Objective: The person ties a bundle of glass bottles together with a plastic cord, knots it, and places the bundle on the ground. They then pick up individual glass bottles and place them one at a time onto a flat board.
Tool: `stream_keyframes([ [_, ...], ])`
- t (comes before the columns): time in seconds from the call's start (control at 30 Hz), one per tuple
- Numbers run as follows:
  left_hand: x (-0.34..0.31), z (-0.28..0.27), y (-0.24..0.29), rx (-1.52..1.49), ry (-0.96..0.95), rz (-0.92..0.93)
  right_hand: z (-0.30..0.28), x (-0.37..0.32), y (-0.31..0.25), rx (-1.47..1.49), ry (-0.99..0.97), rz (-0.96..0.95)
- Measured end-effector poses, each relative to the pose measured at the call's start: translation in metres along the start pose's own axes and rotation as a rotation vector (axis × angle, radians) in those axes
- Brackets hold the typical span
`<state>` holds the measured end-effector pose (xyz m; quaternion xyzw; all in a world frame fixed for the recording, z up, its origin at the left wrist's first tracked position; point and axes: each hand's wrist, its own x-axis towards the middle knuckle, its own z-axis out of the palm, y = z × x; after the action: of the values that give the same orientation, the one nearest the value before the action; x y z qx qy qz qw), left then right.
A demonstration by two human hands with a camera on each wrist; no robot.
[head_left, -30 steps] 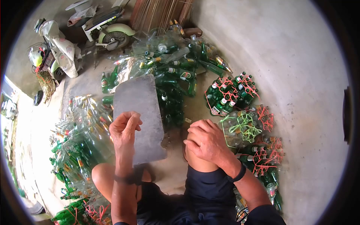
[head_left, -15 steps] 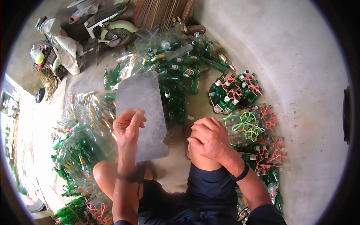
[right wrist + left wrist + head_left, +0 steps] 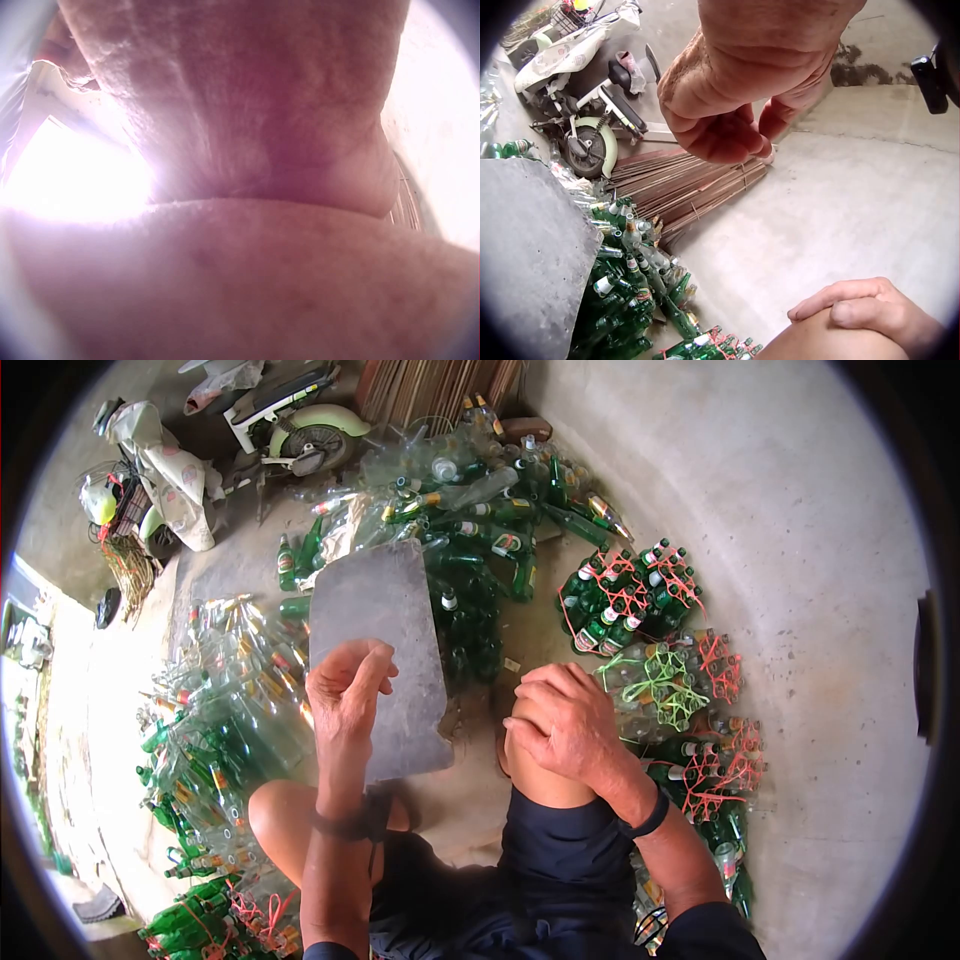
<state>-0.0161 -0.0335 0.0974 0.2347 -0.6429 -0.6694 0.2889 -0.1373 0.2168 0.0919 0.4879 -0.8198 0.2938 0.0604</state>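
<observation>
My left hand (image 3: 348,682) is raised over the grey flat board (image 3: 385,600), its fingers loosely curled with nothing between them. In the left wrist view the same hand (image 3: 761,75) hangs in the air, thumb near the fingers. My right hand (image 3: 565,720) rests on the right knee (image 3: 540,775), fingers bent over it. The right wrist view is filled by the palm (image 3: 240,105) lying against the skin of the leg. Green bottles (image 3: 465,625) lie heaped just beyond the board.
Clear bottles (image 3: 240,680) are piled on the left. Bundles of bottles tied with red string (image 3: 625,595) and green string (image 3: 665,685) stand along the wall (image 3: 780,560) at the right. A light-green motorbike (image 3: 310,445) and a stack of wooden strips (image 3: 430,395) are at the back.
The whole head view has shifted slightly, with the board and bottles sitting a little higher and to the right. Both hands keep the same pose, the right still on the knee.
</observation>
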Motion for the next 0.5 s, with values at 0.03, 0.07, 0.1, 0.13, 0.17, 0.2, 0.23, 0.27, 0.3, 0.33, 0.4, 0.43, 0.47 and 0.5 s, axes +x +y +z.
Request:
stream_keyframes([
  [0.03, 0.0001, 0.0001, -0.0007, -0.003, -0.004, 0.003, -0.0004, 0.0001, -0.0001, 0.0, -0.001, 0.002],
  [0.07, 0.0002, 0.0001, -0.0014, -0.003, -0.006, 0.001, -0.0008, 0.0004, -0.0004, 0.0, 0.003, 0.002],
  [0.1, 0.0004, 0.0, -0.002, -0.011, -0.006, 0.004, -0.001, 0.0006, -0.0005, -0.001, 0.007, 0.003],
  [0.13, 0.0006, 0.0, -0.0025, -0.018, -0.008, 0.006, -0.0011, 0.0005, -0.0006, -0.002, 0.007, 0.006],
  [0.17, 0.0007, 0.0, -0.0025, -0.02, -0.013, 0.004, -0.001, 0.0003, -0.0006, -0.001, 0.006, 0.005],
  [0.2, 0.0005, 0.0001, -0.002, -0.023, -0.007, 0.006, -0.0011, -0.0003, -0.0008, 0.0, 0.004, 0.005],
  [0.23, 0.0, 0.0002, -0.002, -0.026, -0.003, 0.006, -0.0007, -0.0013, -0.0009, -0.003, 0.004, 0.012],
  [0.27, 0.0001, 0.0006, -0.0024, -0.027, 0.007, -0.004, 0.0, -0.0018, -0.0006, -0.003, -0.008, 0.025],
  [0.3, 0.0002, 0.0004, -0.0028, -0.028, -0.002, -0.008, 0.0003, -0.0022, -0.0007, -0.004, -0.02, 0.039],
  [0.33, 0.0003, 0.0002, -0.0035, -0.035, 0.0, -0.005, 0.0, -0.0021, -0.0012, -0.01, -0.019, 0.049],
  [0.4, 0.0001, 0.0001, -0.004, -0.046, 0.001, 0.002, -0.0001, -0.0017, -0.0029, 0.002, -0.013, 0.054],
  [0.43, 0.0008, -0.0009, -0.0043, -0.037, -0.005, -0.006, 0.0002, -0.0016, -0.0033, -0.004, -0.013, 0.069],
  [0.47, 0.0009, -0.0011, -0.0047, -0.027, -0.001, -0.011, 0.0006, -0.0018, -0.0034, 0.004, -0.004, 0.056],
  [0.5, 0.0014, -0.0006, -0.0043, -0.017, 0.003, -0.013, 0.0013, -0.0015, -0.0033, 0.011, 0.007, 0.041],
])
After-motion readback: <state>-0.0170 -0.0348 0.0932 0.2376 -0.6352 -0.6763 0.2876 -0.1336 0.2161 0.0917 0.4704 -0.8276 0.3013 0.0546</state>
